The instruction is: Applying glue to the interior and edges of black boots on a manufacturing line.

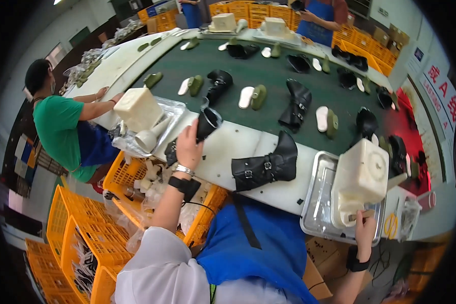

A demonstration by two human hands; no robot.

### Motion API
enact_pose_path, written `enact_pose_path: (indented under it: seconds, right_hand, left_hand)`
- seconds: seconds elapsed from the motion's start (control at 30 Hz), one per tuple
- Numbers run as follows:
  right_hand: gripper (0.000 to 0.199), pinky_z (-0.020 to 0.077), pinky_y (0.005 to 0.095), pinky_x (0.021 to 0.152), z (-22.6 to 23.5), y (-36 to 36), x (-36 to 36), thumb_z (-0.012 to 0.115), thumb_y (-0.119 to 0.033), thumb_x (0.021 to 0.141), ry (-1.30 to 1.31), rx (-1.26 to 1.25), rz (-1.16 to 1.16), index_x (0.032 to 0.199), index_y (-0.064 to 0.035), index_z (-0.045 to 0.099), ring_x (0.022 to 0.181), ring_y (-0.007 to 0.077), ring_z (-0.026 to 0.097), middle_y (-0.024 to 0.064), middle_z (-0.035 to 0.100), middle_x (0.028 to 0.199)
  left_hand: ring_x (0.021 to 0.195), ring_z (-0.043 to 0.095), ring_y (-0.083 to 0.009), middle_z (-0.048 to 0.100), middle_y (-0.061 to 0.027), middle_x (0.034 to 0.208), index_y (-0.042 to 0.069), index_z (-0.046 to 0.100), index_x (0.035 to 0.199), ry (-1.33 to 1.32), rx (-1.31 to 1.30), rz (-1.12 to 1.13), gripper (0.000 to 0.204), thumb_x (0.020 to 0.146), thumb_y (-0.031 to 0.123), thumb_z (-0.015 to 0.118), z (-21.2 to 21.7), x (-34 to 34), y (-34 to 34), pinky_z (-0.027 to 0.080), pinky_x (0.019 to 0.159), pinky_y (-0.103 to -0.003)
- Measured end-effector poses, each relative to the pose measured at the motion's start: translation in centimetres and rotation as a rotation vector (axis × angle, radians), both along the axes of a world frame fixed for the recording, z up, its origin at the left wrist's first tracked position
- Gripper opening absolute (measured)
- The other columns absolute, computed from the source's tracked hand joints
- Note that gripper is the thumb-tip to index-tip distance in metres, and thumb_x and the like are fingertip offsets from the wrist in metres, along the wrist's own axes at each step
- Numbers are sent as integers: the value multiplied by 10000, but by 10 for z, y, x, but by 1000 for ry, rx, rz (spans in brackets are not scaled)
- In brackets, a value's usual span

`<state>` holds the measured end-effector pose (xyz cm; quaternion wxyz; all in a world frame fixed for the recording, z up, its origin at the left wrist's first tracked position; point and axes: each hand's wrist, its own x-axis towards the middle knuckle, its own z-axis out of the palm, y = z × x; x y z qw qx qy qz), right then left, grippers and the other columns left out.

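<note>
My left hand [189, 147] is wrapped round the side of a black boot [207, 123], tilted over the near edge of the green belt with its grey-lined opening showing. A black buckled boot [267, 164] lies on its side on the white table ledge, between my hands. At the right, my right hand [364, 233] is closed at the mouth of a cream plastic container [364, 169], pinching a short tan handle [362, 215]; the handle's other end is hidden. That container stands in a metal tray [316, 195].
The green belt [228, 76] carries black boots, green soles [258, 97] and white insoles [245, 97]. Yellow scissors [390, 225] lie right of the tray. Yellow crates [81, 228] stand at my lower left. A person in green [61, 121] works beside another cream container [138, 109].
</note>
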<state>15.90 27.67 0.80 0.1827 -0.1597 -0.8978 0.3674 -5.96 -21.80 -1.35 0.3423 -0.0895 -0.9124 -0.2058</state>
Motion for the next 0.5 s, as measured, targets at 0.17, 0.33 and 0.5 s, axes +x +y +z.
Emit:
enact_pose_path:
  seconds: [0.17, 0.33, 0.5]
  right_hand:
    - [223, 404, 319, 518, -10, 12, -11, 572, -144, 805, -226, 71, 58, 768, 76, 584, 547, 196, 557, 144, 582, 603]
    - [173, 402, 237, 520, 8, 11, 3, 569, -97, 793, -186, -61, -40, 807, 73, 600, 563, 81, 503, 51, 566, 621]
    - [145, 354, 199, 482, -9, -15, 10, 552, -93, 843, 155, -129, -77, 898, 36, 587, 541, 60, 442, -1, 496, 603]
  left_hand:
    - [972, 492, -389, 457, -241, 1143, 126, 347, 1304, -185, 24, 36, 774, 598, 0, 639, -33, 1, 1, 423, 846, -407]
    - [1165, 356, -386, 347, -212, 1281, 191, 289, 1337, -373, -64, 35, 921, 545, 204, 759, -40, 18, -17, 357, 919, -458]
    - [1226, 262, -428, 247, -208, 1361, 238, 259, 1359, -695, -116, 183, 1024, 495, 470, 759, -48, 30, -72, 292, 968, -492]
